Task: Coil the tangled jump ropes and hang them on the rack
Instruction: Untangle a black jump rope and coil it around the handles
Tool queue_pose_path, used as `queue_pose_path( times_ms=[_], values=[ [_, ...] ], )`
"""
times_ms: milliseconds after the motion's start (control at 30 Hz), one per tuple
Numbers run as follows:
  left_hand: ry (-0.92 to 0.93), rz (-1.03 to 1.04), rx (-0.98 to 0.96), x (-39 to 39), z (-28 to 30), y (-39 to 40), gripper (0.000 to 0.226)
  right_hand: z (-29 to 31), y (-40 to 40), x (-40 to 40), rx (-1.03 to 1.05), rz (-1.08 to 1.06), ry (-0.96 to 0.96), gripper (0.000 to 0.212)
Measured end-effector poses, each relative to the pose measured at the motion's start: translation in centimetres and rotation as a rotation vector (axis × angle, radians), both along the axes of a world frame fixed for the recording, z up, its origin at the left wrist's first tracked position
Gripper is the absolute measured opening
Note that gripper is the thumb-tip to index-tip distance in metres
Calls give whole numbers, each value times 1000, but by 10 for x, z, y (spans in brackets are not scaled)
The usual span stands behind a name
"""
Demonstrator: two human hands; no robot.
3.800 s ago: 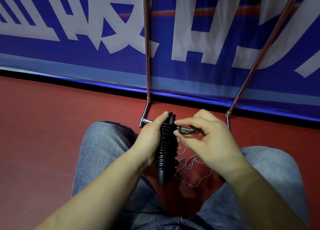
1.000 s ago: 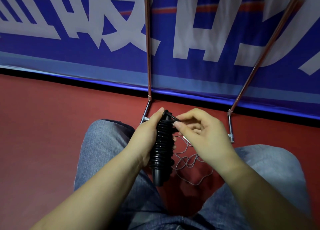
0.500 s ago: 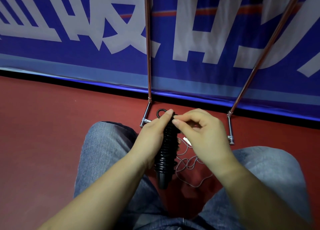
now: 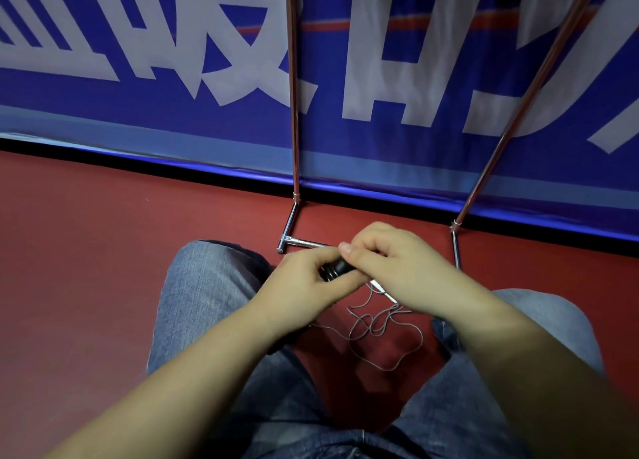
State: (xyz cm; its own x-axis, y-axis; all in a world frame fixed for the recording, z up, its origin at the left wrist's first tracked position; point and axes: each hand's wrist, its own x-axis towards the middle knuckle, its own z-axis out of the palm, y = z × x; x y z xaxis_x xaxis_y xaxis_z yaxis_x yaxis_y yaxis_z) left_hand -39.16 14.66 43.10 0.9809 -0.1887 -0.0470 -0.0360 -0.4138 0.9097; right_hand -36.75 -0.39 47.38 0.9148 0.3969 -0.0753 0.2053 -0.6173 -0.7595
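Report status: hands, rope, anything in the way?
Left hand and right hand both grip the black rope bundle. Thin grey rope lies tangled on floor between knees. Rack ahead, nothing blocking.

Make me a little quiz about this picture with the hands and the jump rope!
1. True or false: both hands, the left hand and the right hand, hold the black handle.
2. Where does the loose thin cord lie? A) on the rack B) on the red floor between the knees C) on the blue banner
3. Fill in: the metal rack stands in front of the ___ banner.

Key: 1 true; 2 B; 3 blue.
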Motion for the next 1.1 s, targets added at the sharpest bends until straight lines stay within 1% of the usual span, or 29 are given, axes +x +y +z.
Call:
queue_pose_path(
  times_ms=[67, 200, 300, 433, 567, 700, 833, 900, 967, 1100],
  values=[
    [-20, -24, 48, 2, -6, 5, 34, -1, -2, -2, -52, 34, 14, 35],
    [-108, -29, 126, 10, -13, 10, 37, 7, -7, -3, -97, 2, 13, 39],
    [-203, -31, 140, 16, -12, 16, 34, 13, -11, -5, -14, -34, 44, 41],
    [-288, -2, 185, 19, -6, 26, 43, 17, -11, -10, 62, -39, 37, 35],
    [-291, -6, 121, 22, 3, 17, 38, 32, -16, -6, 91, -34, 79, 29],
    [-279, -14, 9, 33, 24, -3, 28, 57, -28, 8, 166, -86, 113, 33],
    [-306, -57, -90, 50, 45, -28, 37, 76, -41, 28, 300, -110, 175, 33],
    [-359, -73, -108, 62, 55, -44, 32, 85, -50, 39, 322, -147, 165, 31],
    [-411, -84, -103, 77, 68, -61, 25, 97, -60, 52, 297, -195, 135, 31],
    [-421, -99, -124, 113, 96, -87, 13, 130, -86, 77, 286, -245, 87, 33]
  ],
)
